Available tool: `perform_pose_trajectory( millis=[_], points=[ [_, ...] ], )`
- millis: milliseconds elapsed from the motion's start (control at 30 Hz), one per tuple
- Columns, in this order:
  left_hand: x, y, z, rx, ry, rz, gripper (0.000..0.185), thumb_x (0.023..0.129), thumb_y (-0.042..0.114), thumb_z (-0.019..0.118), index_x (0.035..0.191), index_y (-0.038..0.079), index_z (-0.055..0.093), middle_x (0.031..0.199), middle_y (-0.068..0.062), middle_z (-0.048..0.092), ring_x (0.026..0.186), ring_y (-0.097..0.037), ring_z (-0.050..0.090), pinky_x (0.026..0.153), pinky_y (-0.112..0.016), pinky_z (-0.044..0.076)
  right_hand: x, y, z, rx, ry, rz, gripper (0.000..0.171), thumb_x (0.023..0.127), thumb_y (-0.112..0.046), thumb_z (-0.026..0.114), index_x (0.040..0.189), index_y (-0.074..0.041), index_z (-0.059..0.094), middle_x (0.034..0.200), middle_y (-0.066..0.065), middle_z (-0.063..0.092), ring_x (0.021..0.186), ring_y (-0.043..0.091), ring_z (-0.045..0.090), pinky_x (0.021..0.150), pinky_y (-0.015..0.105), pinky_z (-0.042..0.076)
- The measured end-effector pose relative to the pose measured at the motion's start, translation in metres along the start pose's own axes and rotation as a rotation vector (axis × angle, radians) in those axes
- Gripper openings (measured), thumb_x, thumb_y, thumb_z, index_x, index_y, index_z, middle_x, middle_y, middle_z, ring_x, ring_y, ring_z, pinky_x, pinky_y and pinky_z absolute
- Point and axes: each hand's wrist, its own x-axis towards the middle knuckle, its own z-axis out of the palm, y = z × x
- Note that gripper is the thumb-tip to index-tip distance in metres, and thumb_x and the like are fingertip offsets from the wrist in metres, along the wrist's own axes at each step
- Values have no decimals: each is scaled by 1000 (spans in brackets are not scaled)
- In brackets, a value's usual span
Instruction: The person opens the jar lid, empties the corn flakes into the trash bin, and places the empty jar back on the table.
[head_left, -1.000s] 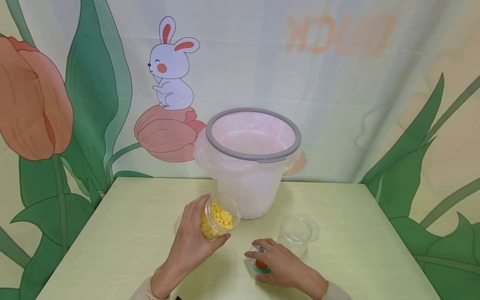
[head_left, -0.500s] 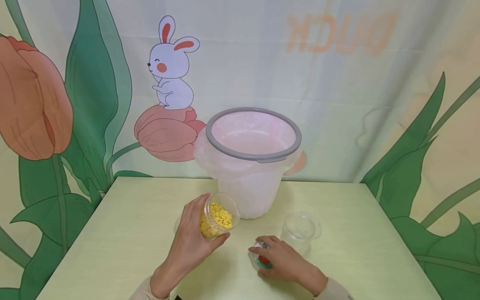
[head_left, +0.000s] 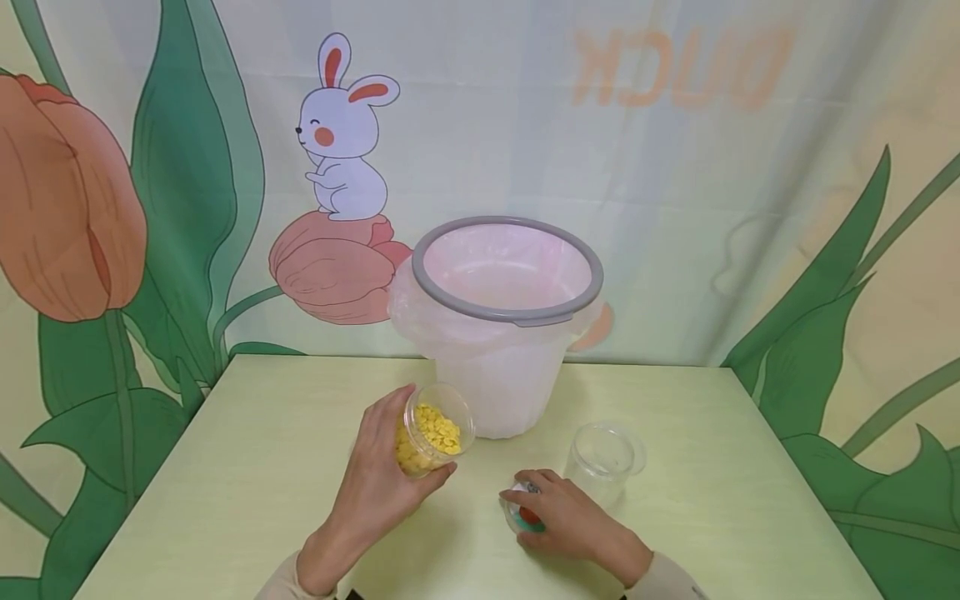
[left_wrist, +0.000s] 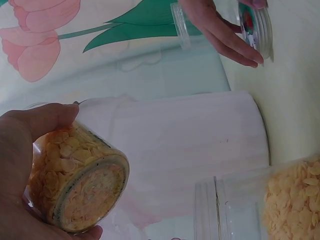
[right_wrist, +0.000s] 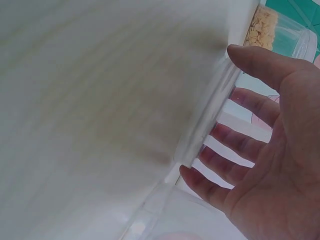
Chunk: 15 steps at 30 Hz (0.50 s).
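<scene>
My left hand (head_left: 375, 479) grips a clear jar (head_left: 431, 433) of yellow flakes above the table, its mouth tilted up to the right; its base shows in the left wrist view. With fingers and thumb around its edge, my right hand (head_left: 566, 517) holds a round lid (head_left: 530, 518) with a red and green picture on its top, low over the tabletop. Just beyond that hand stands a clear jar (head_left: 600, 467) with no flakes in it. Another clear jar of flakes (left_wrist: 295, 200) stands on the table, mostly hidden behind my left hand in the head view.
A pale bin with a grey rim (head_left: 517, 315) and a bag liner stands behind the hands, at the middle back of the pale green table (head_left: 247, 483). A printed curtain (head_left: 480, 150) with tulips and a rabbit hangs behind it.
My right hand has slid a little right and away with the lid, and the clear jar beside it has shifted the same way. My left hand has moved slightly left with the flake jar.
</scene>
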Motion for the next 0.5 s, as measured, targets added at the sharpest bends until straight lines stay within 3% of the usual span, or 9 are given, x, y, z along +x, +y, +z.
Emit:
perform_pose_trajectory(
  millis=[233,500],
  points=[
    [0,-1,-1,-5,-5,-1,107,55,24,96,145,12,40,139,-8,50,126,-24,47,104,-51,47,1,-1,0,18,-16,24,56,87,-42,72,138,-30,55,145,5,49,132,28,48,99,48,49],
    [1,-1,-2,4,-3,-1,107,55,23,96,145,12,40,139,-8,50,127,-24,47,104,-50,47,0,0,-1,47,16,-7,74,86,-46,72,149,-29,39,151,7,43,137,30,45,106,52,46]
  ],
)
